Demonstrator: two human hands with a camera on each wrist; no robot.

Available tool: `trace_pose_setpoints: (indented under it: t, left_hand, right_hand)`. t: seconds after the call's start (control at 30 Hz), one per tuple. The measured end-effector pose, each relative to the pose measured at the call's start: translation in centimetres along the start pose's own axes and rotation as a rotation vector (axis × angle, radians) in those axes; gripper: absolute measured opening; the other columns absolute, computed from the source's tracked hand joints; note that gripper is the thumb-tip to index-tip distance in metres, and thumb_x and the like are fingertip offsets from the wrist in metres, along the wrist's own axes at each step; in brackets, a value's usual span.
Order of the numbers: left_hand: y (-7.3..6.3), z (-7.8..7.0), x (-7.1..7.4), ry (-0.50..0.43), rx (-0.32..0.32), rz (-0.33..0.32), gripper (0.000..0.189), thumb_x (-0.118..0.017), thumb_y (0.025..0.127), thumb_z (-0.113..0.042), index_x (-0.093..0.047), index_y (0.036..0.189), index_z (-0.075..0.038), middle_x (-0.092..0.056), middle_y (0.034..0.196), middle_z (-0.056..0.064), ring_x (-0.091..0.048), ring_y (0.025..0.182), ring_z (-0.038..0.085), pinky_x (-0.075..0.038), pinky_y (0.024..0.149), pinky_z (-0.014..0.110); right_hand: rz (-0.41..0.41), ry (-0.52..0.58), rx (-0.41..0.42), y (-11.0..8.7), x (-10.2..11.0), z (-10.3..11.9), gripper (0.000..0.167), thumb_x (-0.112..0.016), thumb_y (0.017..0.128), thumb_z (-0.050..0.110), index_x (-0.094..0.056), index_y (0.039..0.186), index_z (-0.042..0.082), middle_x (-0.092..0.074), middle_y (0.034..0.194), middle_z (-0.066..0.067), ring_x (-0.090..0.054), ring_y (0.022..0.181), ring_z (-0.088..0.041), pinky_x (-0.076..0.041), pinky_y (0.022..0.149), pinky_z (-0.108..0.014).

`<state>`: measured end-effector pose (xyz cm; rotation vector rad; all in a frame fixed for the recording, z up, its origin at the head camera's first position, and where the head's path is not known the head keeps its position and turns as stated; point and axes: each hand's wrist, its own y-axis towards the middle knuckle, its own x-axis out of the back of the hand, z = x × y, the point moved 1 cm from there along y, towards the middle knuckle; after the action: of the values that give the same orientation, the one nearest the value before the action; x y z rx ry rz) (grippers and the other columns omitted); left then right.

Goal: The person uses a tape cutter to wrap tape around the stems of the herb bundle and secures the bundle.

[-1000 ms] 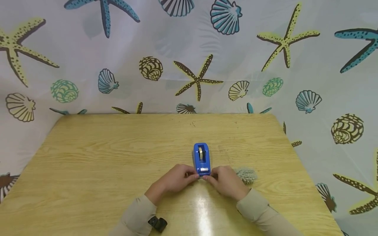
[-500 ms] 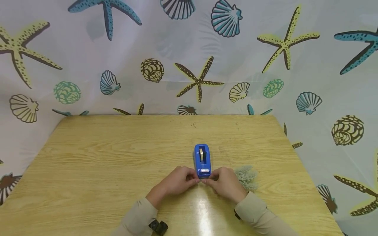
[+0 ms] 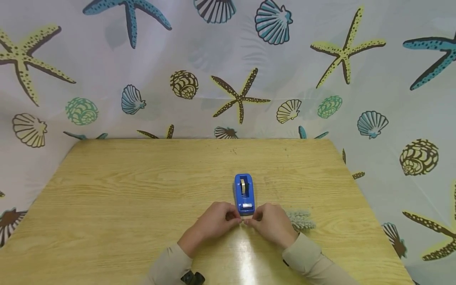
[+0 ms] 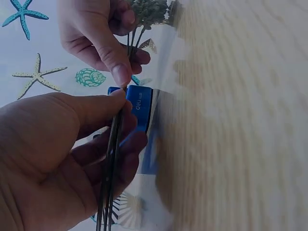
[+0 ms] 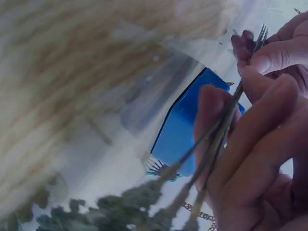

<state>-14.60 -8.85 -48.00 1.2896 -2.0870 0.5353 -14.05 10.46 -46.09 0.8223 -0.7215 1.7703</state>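
While both hands pinch them, thin dark stems (image 4: 111, 159) end in grey-green sprigs (image 3: 301, 220).

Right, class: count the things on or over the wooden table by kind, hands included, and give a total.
Blue tape dispenser: 1
Bunch of grey-green sprigs: 1
Hands, left hand and right hand, both pinching the sprigs' stems: 2
Total: 4

desk (image 3: 107, 198): light wood grain, glare patch at near edge | curtain (image 3: 228, 59): white, starfish and shell print, behind and beside desk
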Motion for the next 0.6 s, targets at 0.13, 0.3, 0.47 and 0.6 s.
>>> trace_pose_setpoints:
  t: [0.13,0.3,0.47,0.6]
  left_hand:
    - [-0.24,-0.27,-0.28,0.064,-0.001,-0.009,0.010,-0.075,0.089,-0.017,-0.076,0.083,-0.010,-0.061,0.079,-0.003,-0.054,0.071,0.008,-0.048,0.066,0.023]
    - [-0.37,-0.40,-0.68,0.153,-0.042,0.020,0.010,-0.076,0.088,-0.019,-0.078,0.083,-0.011,-0.060,0.078,-0.005,-0.050,0.070,0.006,-0.045,0.065,0.022]
    - [-0.43,-0.36,-0.82,0.211,-0.067,0.016,0.010,-0.077,0.087,-0.020,-0.078,0.081,-0.011,-0.060,0.078,-0.005,-0.050,0.070,0.005,-0.046,0.066,0.022]
    - [-0.58,-0.37,-0.53,0.196,-0.071,-0.010,0.012,-0.080,0.084,-0.020,-0.079,0.087,-0.009,-0.066,0.083,-0.002,-0.057,0.075,0.008,-0.051,0.071,0.025]
  right_hand:
    - [0.020,-0.043,0.013,-0.24,-0.09,0.18,0.023,-0.078,0.086,0.034,-0.076,0.076,0.013,-0.069,0.070,0.005,-0.055,0.056,-0.007,-0.045,0.052,-0.024]
    - [0.030,-0.090,0.018,-0.44,-0.37,0.20,0.024,-0.081,0.083,0.033,-0.074,0.075,0.012,-0.068,0.072,0.003,-0.054,0.056,-0.008,-0.045,0.052,-0.023]
    - [0.029,-0.137,0.072,-0.59,-0.37,0.41,0.026,-0.081,0.082,0.033,-0.074,0.075,0.009,-0.068,0.073,0.001,-0.055,0.059,-0.011,-0.046,0.055,-0.026]
    - [0.061,-0.124,0.062,-0.75,0.44,0.66,0.032,-0.077,0.086,0.037,-0.076,0.088,0.005,-0.073,0.090,-0.007,-0.063,0.074,-0.015,-0.053,0.066,-0.033]
